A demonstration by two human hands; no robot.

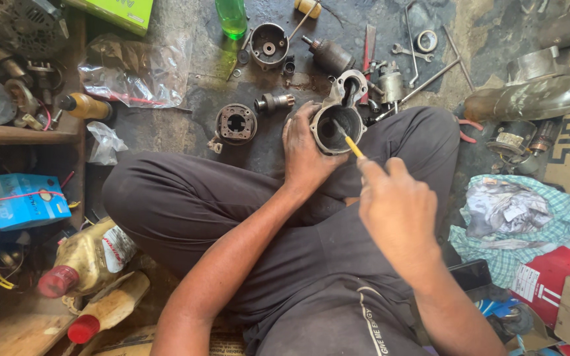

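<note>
The person sits cross-legged on a grimy floor, dark trousers filling the middle of the view. The left hand [308,148] is wrapped around the near side of a grey metal motor housing [338,126], a hollow cylinder with its open mouth facing up, held just above the person's right knee. The fingers curl against the housing wall and grip it firmly. The right hand [397,211] sits nearer the camera and to the right of the housing, closed around a thin yellow-handled tool [351,144]; the tool's tip reaches into the open mouth of the housing, while the hand itself stays clear of the metal. The two hands lie close together, apart from one another. On the floor beyond the housing lie several loose parts: a round end plate with a square centre hole [235,123], a small pinion piece [274,102], a cup-shaped end cap [269,45] and a dark armature [328,54]. A green plastic bottle [231,16] stands at the top edge. A crumpled clear plastic bag [133,72] lies to the left, a blue box [18,201] sits on the left side, and a checked cloth [516,227] lies bundled on the right.
</note>
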